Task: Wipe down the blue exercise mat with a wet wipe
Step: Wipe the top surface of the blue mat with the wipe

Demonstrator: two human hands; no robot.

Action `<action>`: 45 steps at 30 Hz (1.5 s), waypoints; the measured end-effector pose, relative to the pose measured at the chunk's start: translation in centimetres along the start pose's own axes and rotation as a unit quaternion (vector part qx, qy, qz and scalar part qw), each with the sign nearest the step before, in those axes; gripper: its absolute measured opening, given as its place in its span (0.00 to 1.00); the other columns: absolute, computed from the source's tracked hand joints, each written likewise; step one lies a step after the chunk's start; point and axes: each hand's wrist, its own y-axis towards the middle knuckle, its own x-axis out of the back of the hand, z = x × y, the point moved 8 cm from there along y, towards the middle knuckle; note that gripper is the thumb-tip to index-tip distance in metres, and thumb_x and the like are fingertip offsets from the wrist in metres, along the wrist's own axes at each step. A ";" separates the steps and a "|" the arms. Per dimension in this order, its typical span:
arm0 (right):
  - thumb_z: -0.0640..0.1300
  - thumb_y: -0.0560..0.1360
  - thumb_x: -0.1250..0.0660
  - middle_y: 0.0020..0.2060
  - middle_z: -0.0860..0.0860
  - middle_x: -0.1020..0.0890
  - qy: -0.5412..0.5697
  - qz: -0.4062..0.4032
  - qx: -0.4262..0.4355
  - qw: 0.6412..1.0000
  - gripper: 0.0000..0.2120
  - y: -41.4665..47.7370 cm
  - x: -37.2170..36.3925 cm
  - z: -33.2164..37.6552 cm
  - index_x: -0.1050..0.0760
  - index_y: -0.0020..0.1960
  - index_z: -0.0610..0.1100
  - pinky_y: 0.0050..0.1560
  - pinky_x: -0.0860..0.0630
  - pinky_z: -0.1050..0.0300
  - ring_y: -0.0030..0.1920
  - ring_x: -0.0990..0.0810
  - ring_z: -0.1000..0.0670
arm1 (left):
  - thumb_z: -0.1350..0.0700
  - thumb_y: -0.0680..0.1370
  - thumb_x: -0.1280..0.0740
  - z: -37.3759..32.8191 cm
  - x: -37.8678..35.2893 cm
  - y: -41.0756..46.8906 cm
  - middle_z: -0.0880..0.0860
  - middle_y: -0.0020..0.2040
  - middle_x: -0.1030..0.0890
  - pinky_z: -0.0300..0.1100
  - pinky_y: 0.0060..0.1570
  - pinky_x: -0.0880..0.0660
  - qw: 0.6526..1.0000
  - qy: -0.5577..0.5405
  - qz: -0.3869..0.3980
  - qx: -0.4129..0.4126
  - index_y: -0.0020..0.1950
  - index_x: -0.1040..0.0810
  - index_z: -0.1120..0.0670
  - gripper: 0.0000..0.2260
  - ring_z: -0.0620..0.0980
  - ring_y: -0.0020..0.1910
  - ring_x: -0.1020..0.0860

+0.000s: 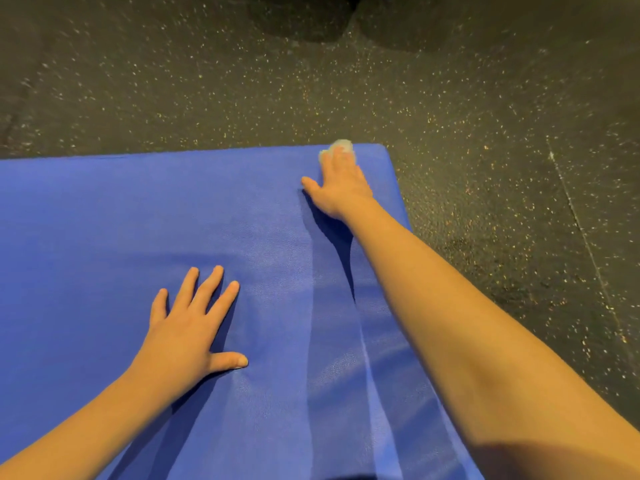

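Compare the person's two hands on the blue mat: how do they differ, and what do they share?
The left hand lies near, fingers spread, bare on the blue exercise mat; the right hand reaches to the far right corner. The right hand presses a wet wipe under its fingers; the left hand holds nothing. Shared: both rest palm-down on the mat.
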 end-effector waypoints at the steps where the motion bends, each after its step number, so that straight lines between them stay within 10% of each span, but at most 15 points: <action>1: 0.59 0.79 0.43 0.77 0.42 0.52 -0.014 0.022 0.066 0.997 0.31 0.1 -0.4 1.8 0.43 0.74 0.41 0.73 0.43 0.47 0.77 0.51 0.44 | 0.25 0.63 0.48 0.0 0.0 0.0 0.58 0.71 0.33 0.70 0.50 0.28 1.000 0.001 0.000 0.001 0.72 0.35 0.54 0.46 0.62 0.69 0.38; 4: 0.58 0.79 0.43 0.77 0.43 0.51 -0.055 0.066 0.156 0.984 0.30 0.3 -0.7 2.8 0.43 0.74 0.42 0.70 0.39 0.48 0.75 0.45 0.45 | 0.25 0.63 0.48 0.0 0.0 0.0 0.58 0.71 0.32 0.70 0.51 0.28 1.000 0.000 -0.006 0.001 0.72 0.35 0.54 0.46 0.62 0.69 0.38; 6: 0.57 0.79 0.42 0.75 0.43 0.47 -0.033 0.006 0.070 0.997 0.26 1.4 1.2 -0.5 0.38 0.70 0.42 0.65 0.34 0.48 0.69 0.35 0.44 | 0.25 0.63 0.48 0.0 0.0 -0.1 0.58 0.71 0.33 0.70 0.51 0.28 1.000 0.000 -0.010 0.000 0.72 0.35 0.54 0.46 0.62 0.69 0.38; 10: 0.57 0.82 0.49 0.78 0.43 0.55 -0.028 0.011 -0.107 0.994 0.31 1.3 1.7 -5.9 0.51 0.78 0.41 0.75 0.48 0.47 0.77 0.53 0.43 | 0.25 0.63 0.48 -0.1 0.1 -0.1 0.57 0.71 0.34 0.70 0.51 0.28 1.000 0.002 -0.026 -0.004 0.72 0.35 0.54 0.45 0.62 0.69 0.38; 15: 0.57 0.80 0.44 0.78 0.42 0.56 -0.037 0.003 0.078 0.996 0.34 -1.4 0.1 -5.0 0.51 0.78 0.39 0.76 0.52 0.48 0.78 0.59 0.44 | 0.25 0.64 0.48 -0.1 0.1 -0.1 0.58 0.71 0.33 0.70 0.51 0.29 0.999 0.001 -0.035 -0.007 0.72 0.35 0.54 0.45 0.62 0.69 0.38; 20: 0.56 0.81 0.46 0.77 0.39 0.51 0.061 -0.044 -0.091 0.993 0.32 -2.2 0.8 -9.4 0.48 0.76 0.36 0.75 0.49 0.48 0.77 0.53 0.42 | 0.25 0.64 0.48 -0.1 0.1 -0.1 0.58 0.71 0.34 0.71 0.51 0.29 0.999 0.004 -0.039 -0.009 0.72 0.36 0.54 0.45 0.63 0.69 0.38; 26: 0.57 0.79 0.42 0.78 0.43 0.56 -0.012 -0.036 0.098 0.995 0.36 -9.9 -1.9 -5.2 0.51 0.79 0.41 0.75 0.56 0.52 0.78 0.59 0.45 | 0.26 0.64 0.48 -0.1 0.0 -0.1 0.58 0.71 0.34 0.71 0.51 0.29 0.999 0.002 -0.040 -0.012 0.72 0.35 0.55 0.45 0.63 0.69 0.38; 31: 0.55 0.80 0.44 0.78 0.40 0.55 0.030 -0.072 -0.057 0.995 0.34 -11.2 -1.4 -8.2 0.50 0.78 0.38 0.76 0.53 0.46 0.77 0.59 0.43 | 0.26 0.64 0.48 -0.1 -0.1 -0.1 0.59 0.71 0.33 0.71 0.50 0.29 0.999 0.004 -0.031 -0.009 0.72 0.36 0.55 0.45 0.63 0.68 0.37; 36: 0.59 0.77 0.46 0.78 0.43 0.54 0.007 -0.031 0.074 0.997 0.36 -16.2 -3.7 -3.7 0.49 0.78 0.41 0.75 0.55 0.51 0.78 0.58 0.44 | 0.25 0.65 0.46 -0.1 -0.1 -0.2 0.59 0.71 0.33 0.71 0.50 0.29 1.000 -0.004 -0.027 -0.010 0.71 0.35 0.55 0.45 0.64 0.68 0.36; 41: 0.53 0.81 0.44 0.78 0.45 0.55 0.037 -0.055 -0.058 0.996 0.31 -15.9 -2.4 -6.5 0.48 0.78 0.42 0.76 0.52 0.48 0.78 0.58 0.47 | 0.30 0.64 0.40 -0.3 -0.2 -0.6 0.61 0.70 0.30 0.72 0.49 0.29 1.000 -0.019 -0.011 -0.003 0.70 0.31 0.58 0.44 0.64 0.68 0.36; 45: 0.56 0.80 0.42 0.78 0.45 0.56 0.042 -0.011 0.017 0.999 0.34 -18.2 -3.8 -2.1 0.49 0.78 0.41 0.75 0.54 0.50 0.78 0.59 0.45 | 0.29 0.75 0.53 -0.6 -1.0 -2.0 0.61 0.70 0.30 0.69 0.52 0.31 0.999 -0.035 -0.002 0.020 0.70 0.29 0.59 0.40 0.63 0.69 0.37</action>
